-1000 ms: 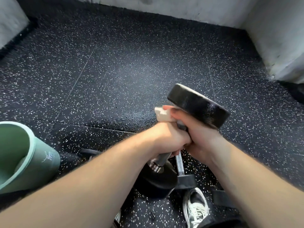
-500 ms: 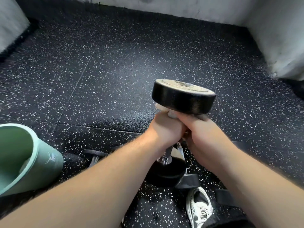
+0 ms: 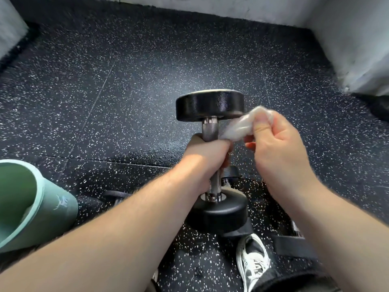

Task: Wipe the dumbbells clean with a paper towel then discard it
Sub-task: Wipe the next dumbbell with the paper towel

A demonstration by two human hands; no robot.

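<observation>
A black dumbbell with a knurled steel handle stands upright in the air at the centre of the head view. My left hand grips the middle of its handle. My right hand pinches a crumpled white paper towel just right of the handle, below the upper weight head, the towel's tip close to the steel bar. The lower weight head hangs just above the floor. Parts of other dumbbells lie on the floor beneath, mostly hidden by my arms.
A green bin lies tilted at the left edge. The floor is black speckled rubber, with white walls at the back and right. A grey sneaker is at the bottom, beside dark dumbbell parts at the lower right.
The dumbbell has turned from tilted to upright. My right hand has come off the handle with the paper towel and moved to the right; my left hand slid lower on the handle.
</observation>
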